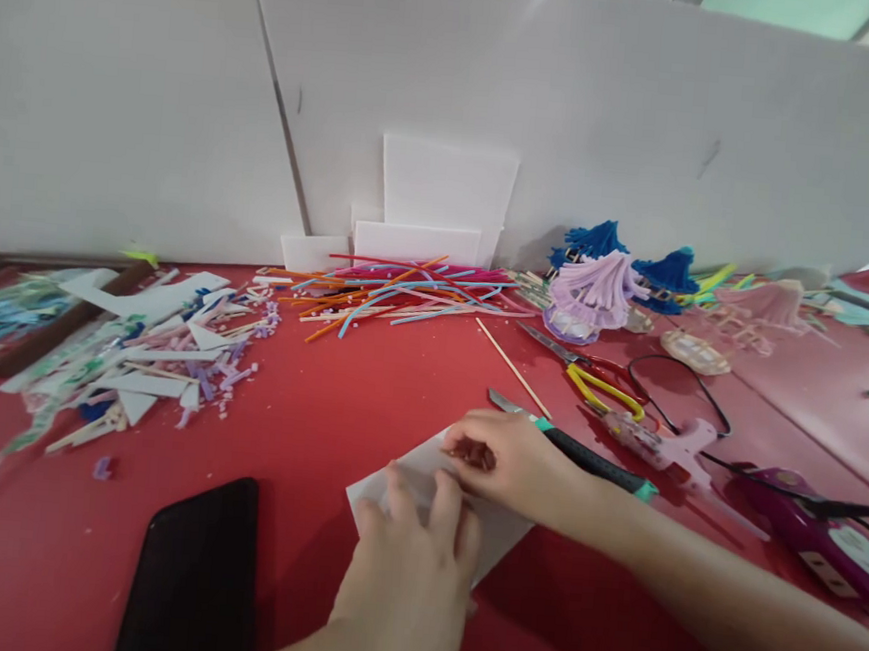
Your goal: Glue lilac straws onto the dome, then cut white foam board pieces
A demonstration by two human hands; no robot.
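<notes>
A white sheet of paper or thin board [501, 546] is tilted a little above the red table. My left hand [408, 564] grips it, with bent, parted fingers across its top face and the thumb mostly hidden at the near edge. Curled into a pinch, my right hand [506, 462] rests at the sheet's upper part. Whatever lies between its fingertips is too small to make out. Just beyond my right wrist is a craft knife [597, 457] with a dark handle and green ends. A thin wooden stick [513, 369] lies farther back.
A black phone [194, 567] lies at left, near a pile of scraps [169, 345]. Coloured pipe cleaners [407, 298] and white boards [445, 186] are at the back. Yellow-handled pliers [602, 389], a glue gun [676, 450], a purple device [816, 536] and small fuzzy-roofed models [595, 288] occupy the right.
</notes>
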